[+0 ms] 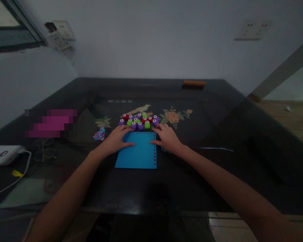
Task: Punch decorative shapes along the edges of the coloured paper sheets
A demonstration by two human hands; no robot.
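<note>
A blue sheet of paper (pixel 137 154) lies flat on the dark table, with small dark dots along its top and right edges. I cannot tell whether these are holes or stuck-on bits. My left hand (pixel 117 138) rests at the sheet's upper left, thumb stretched over the paper and fingers reaching past the top edge. At the upper right, my right hand (pixel 168 137) lies in a like pose, thumb on the paper. Just beyond the fingertips stands a cluster of small craft punches (pixel 140 125) in red, purple and green. Neither hand lifts anything.
Pink and blue paper bits (pixel 99 134) are heaped left of my left hand; more bits show partly under my right wrist. A brown cylinder (pixel 194 83) lies at the back. On the left are a pixelated magenta patch (pixel 53 123) and a white device (pixel 6 154) with a cable.
</note>
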